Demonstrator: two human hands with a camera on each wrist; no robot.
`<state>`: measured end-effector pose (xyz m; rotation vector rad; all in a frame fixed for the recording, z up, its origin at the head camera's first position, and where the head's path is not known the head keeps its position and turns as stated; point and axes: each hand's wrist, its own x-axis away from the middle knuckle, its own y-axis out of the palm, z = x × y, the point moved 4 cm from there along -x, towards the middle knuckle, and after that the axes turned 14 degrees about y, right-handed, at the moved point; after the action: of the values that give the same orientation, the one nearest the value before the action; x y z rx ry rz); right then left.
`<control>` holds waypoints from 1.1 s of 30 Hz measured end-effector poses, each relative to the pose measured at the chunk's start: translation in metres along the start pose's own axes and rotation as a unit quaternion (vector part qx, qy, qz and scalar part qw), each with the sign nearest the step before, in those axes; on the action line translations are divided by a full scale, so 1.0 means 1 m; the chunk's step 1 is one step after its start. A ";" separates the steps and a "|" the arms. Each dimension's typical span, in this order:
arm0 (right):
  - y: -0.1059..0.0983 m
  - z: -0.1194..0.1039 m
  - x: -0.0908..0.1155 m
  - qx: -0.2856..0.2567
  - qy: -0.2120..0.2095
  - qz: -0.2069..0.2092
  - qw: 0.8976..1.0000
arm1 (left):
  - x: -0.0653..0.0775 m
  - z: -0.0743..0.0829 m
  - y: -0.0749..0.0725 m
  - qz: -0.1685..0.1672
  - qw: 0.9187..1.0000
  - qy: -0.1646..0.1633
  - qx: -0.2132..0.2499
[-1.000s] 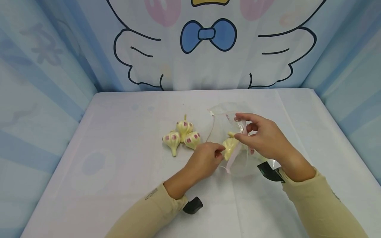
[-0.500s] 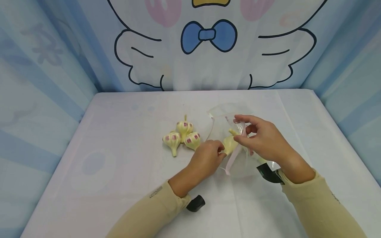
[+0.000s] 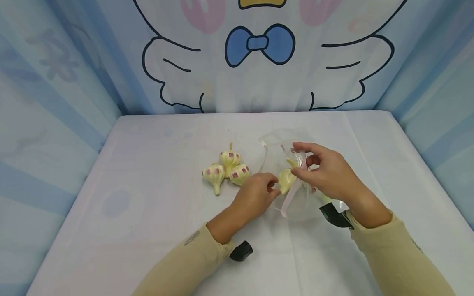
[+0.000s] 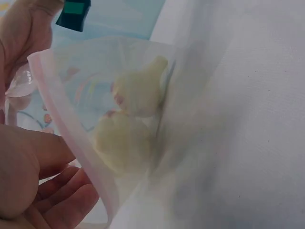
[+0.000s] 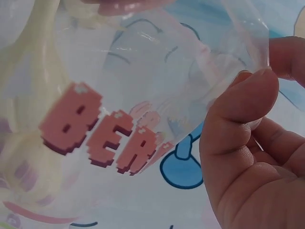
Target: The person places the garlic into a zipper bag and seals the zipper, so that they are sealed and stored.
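Note:
My right hand (image 3: 327, 168) holds the rim of a clear plastic bag (image 3: 307, 205), thumb and index finger pinching the film in the right wrist view. The bag has a pink strip (image 4: 57, 107) along its mouth and red lettering (image 5: 114, 143). A garlic bulb (image 3: 286, 181) is at the mouth; through the film, the left wrist view shows two bulbs. My left hand (image 3: 259, 191) is at the mouth, its fingertips beside the near bulb, with thumb and fingers parted in the left wrist view. Whether they touch the bulb is hard to tell.
Three garlic bulbs with purple marks (image 3: 229, 159) lie clustered on the white table (image 3: 155, 213), left of the bag. A printed curtain (image 3: 255, 82) stands behind the table's far edge, with blue curtains at both sides.
The bulb at the bag's mouth has turned, its stem now farther up and right. My left hand shifted slightly right, then a little back. My right hand has barely moved.

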<state>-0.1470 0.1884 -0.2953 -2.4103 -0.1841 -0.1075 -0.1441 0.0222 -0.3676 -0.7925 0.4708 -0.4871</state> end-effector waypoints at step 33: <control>-0.003 0.004 -0.006 0.001 0.018 -0.005 1.000 | 0.055 -0.071 -0.080 0.116 0.990 -0.077 -0.022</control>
<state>-0.1529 0.1932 -0.2969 -2.4038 -0.1788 -0.1553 -0.1597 -0.0966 -0.3616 -0.8003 0.4258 -0.1983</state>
